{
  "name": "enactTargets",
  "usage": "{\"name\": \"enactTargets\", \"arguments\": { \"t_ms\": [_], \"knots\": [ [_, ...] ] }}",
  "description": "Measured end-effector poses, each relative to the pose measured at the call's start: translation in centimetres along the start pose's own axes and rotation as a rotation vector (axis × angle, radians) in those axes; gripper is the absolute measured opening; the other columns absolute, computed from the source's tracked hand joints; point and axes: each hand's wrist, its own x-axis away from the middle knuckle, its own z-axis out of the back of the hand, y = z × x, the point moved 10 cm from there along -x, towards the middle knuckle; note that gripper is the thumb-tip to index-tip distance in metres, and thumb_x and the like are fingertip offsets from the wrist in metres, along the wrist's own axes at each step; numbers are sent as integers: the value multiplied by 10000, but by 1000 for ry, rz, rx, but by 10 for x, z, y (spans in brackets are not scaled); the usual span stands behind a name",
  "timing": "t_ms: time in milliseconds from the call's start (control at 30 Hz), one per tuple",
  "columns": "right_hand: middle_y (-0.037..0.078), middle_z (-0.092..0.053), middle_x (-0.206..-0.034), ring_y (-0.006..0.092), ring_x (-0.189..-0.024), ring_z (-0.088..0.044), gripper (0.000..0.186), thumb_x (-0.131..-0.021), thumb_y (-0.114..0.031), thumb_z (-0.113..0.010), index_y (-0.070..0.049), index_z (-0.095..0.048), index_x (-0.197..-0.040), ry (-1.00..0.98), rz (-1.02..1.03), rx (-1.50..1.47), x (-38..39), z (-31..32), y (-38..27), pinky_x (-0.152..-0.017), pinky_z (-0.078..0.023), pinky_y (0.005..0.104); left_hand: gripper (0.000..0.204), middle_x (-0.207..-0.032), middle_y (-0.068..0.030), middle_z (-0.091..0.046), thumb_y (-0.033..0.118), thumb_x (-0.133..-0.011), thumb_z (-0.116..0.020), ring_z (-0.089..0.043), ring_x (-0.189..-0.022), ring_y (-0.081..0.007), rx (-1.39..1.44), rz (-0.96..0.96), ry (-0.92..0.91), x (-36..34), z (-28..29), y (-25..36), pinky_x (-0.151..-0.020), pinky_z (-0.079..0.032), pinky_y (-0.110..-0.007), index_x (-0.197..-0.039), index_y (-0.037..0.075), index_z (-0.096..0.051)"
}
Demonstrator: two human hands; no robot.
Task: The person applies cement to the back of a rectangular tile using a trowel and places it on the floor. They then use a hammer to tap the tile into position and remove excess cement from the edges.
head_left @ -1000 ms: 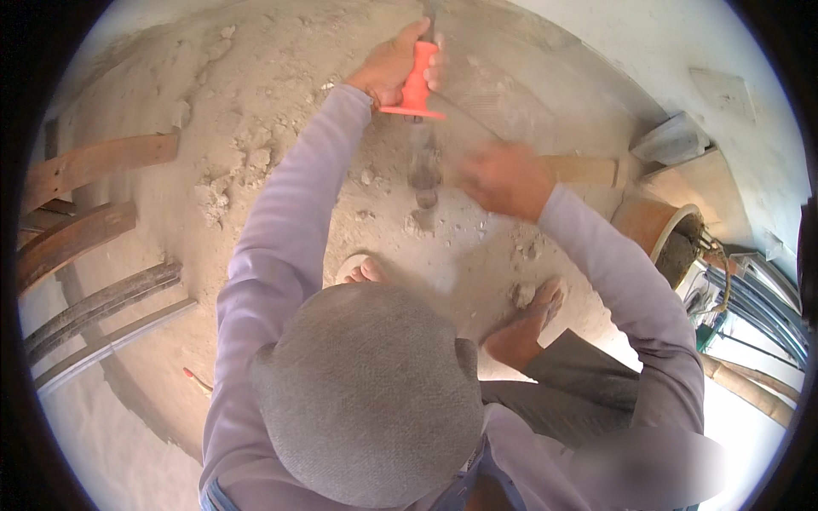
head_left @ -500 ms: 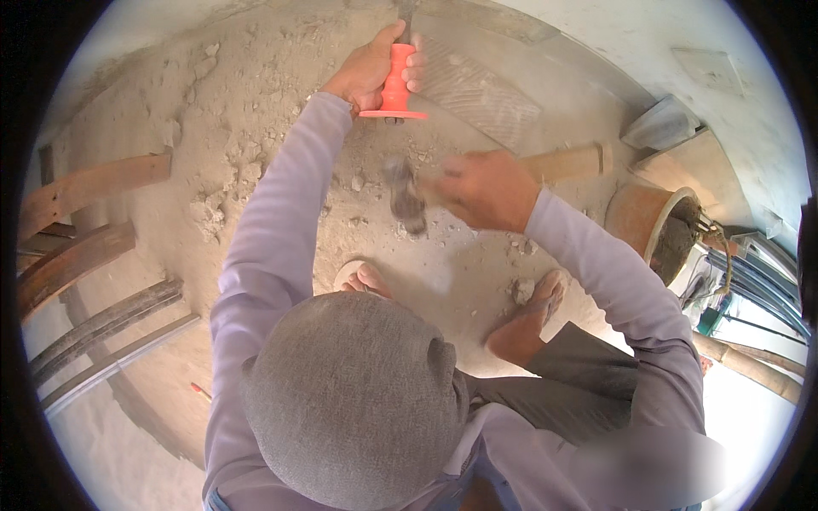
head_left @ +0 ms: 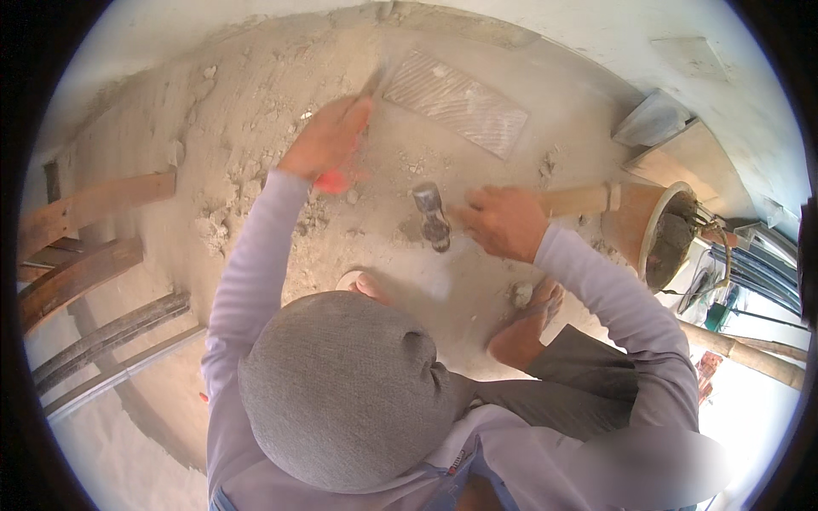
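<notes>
My left hand [head_left: 328,136] grips a chisel [head_left: 373,78] with a red hand guard [head_left: 332,181], over dusty, rough floor [head_left: 256,102] with broken lumps, left of a ridged rectangular patch [head_left: 456,102]. The guard is mostly hidden and blurred under that hand. My right hand [head_left: 504,223] is closed on a hammer, its metal head [head_left: 432,220] pointing out to the left above the floor, lower and to the right of the chisel. A grey cap [head_left: 341,392] hides the lower middle of the view, above my bare feet's heels.
Wooden boards [head_left: 102,200] and long strips [head_left: 111,341] lie at the left. At the right are a bucket of grey mix [head_left: 637,220], leaning sheets [head_left: 682,162], a short plank [head_left: 575,203], pipes [head_left: 758,272] and poles [head_left: 741,349]. A white wall [head_left: 724,102] curves behind.
My left hand has moved left and down toward me with the chisel, uncovering more of the ridged patch. The hammer and my right hand have shifted slightly right and down.
</notes>
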Motion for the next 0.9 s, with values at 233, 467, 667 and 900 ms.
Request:
{"name": "enactTargets", "arguments": {
  "t_ms": [233,467,667,900],
  "knots": [
    [76,-579,-1027,293,-1009,-589,418,-757,-239,-742,-156,-651,-1157,89,-35,-110,43,-55,12,-820,-503,434,415,-1095,-192,-663,397,-924,-645,-630,-988,-365,-1009,53,-521,59,-36,1,-898,-484,-473,-1144,45,-658],
    [127,-592,-1141,329,-1115,-556,472,-804,-338,-760,-88,-642,-1187,115,-169,-107,34,-35,22,-902,-476,457,411,-1234,-165,-622,349,-951,-610,-625,-1112,-367,-717,-209,79,-74,-26,69,-942,-516,-443,-1243,60,-596],
    [193,-499,-1426,413,-1305,-452,689,-827,-422,-738,-61,-530,-1376,558,-760,-180,36,20,143,-1078,-401,500,483,-1320,-185,-577,382,-985,-553,-627,-1117,-373,-835,-568,440,-97,-43,85,-1024,-461,-501,-1352,69,-524],
    [203,-351,-1560,445,-1387,-373,931,-724,-387,-840,-176,-396,-1515,246,-739,-122,18,13,141,-1139,-360,479,554,-1269,-152,-620,478,-989,-493,-626,-1119,-317,-1010,170,-247,-60,-24,94,-1028,-436,-468,-1375,83,-542]
  ]
}}
